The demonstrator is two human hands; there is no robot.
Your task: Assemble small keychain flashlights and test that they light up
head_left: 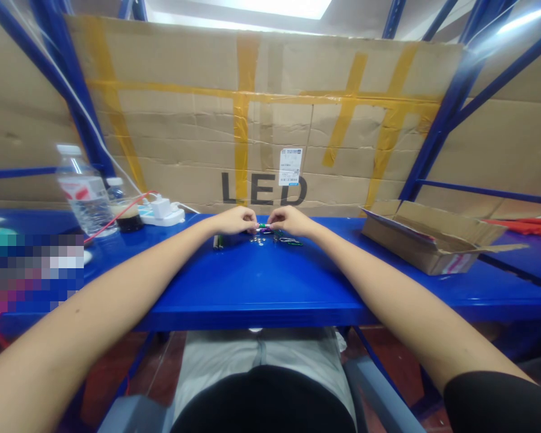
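Note:
At the far side of the blue table (pixel 261 279), my left hand (pixel 235 221) and my right hand (pixel 292 221) face each other with their fingertips pinched. Between them they grip the two ends of a small green-and-white rod-like piece (pixel 264 227), too small to name more exactly. Small shiny bits (pixel 258 240) lie on the table just below the fingers. By my right hand rests a flat, dark looped item with a green edge (pixel 291 242). Near my left hand are short dark cylinder-like pieces (pixel 218 242).
An open cardboard box (pixel 426 237) stands at right. On the left are a water bottle (pixel 83 192), a smaller bottle with dark liquid (pixel 127 219), a white power strip (pixel 165 215) and a red cable (pixel 117 216). A large cardboard sheet (pixel 184 138) closes off the back.

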